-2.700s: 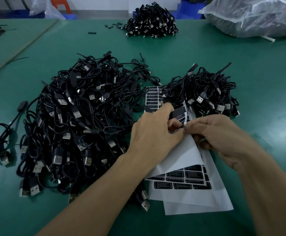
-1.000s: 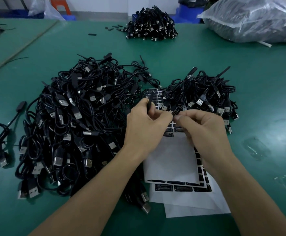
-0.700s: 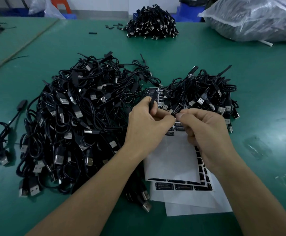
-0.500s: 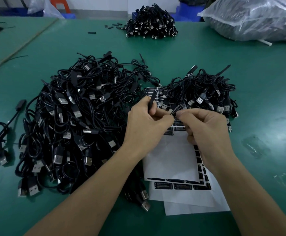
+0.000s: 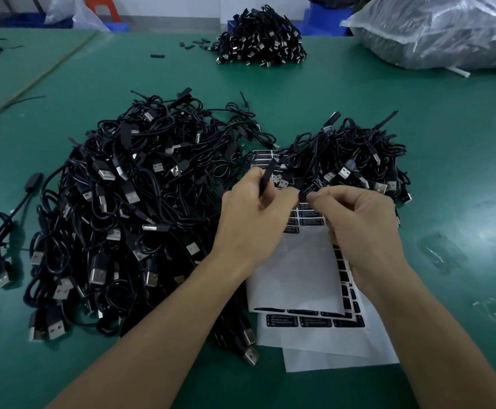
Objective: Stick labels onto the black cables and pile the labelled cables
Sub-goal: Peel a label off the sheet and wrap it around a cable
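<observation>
My left hand (image 5: pixel 255 219) grips the slim black end piece of a cable (image 5: pixel 267 178), which sticks up between its fingers. My right hand (image 5: pixel 358 222) pinches a small black label (image 5: pixel 310 189) by thumb and forefinger, close against the left fingertips. Under both hands lie white label sheets (image 5: pixel 297 278) with rows of black labels along the edges. A big heap of black USB cables (image 5: pixel 129 208) lies to the left. A smaller pile of cables (image 5: pixel 350 160) lies just beyond my right hand.
The green table (image 5: pixel 447 143) carries a third cable pile (image 5: pixel 260 39) at the far middle and a large clear plastic bag (image 5: pixel 435 31) at the far right. Bits of clear film (image 5: pixel 438 252) lie to the right. A seam runs along the table's left side.
At first my hands were peeling a label off the sheet. Since then they have lifted a little toward the small pile, the left gripping the cable piece, the right bringing the label to it.
</observation>
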